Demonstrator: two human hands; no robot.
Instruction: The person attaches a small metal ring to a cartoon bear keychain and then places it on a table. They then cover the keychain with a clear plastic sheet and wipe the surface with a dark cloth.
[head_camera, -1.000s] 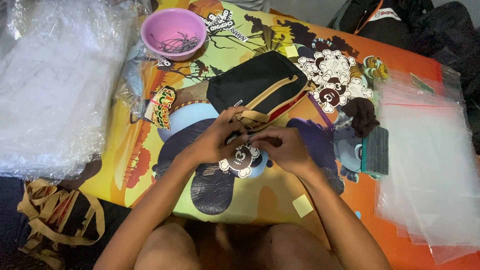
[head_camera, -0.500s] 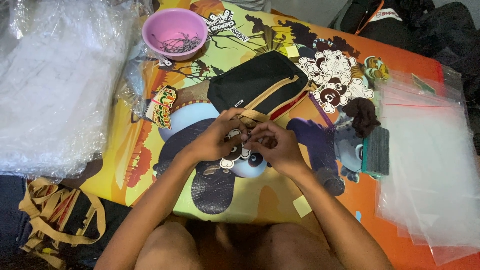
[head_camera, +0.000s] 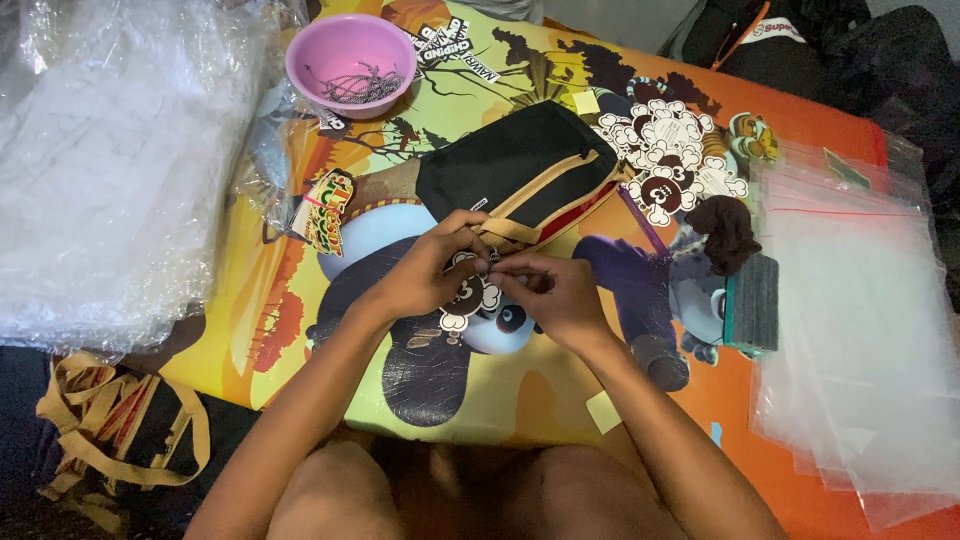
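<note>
Hands meet mid-table: the left hand (head_camera: 432, 270) and right hand (head_camera: 552, 295) both pinch a sheep tag (head_camera: 468, 300) between their fingertips. Just beyond them lies a black pouch (head_camera: 520, 165), its tan strap touching the left fingers. Far left stands a pink bowl (head_camera: 350, 55); clear bags (head_camera: 860, 350) lie right.

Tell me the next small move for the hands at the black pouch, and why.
Probably keep the left hand pinching the tan zipper end of the black pouch while the right hand works the sheep-shaped tag onto it. Both hands meet at the pouch's near edge with the tag between the fingertips; whether it is fastened is hidden.
</note>
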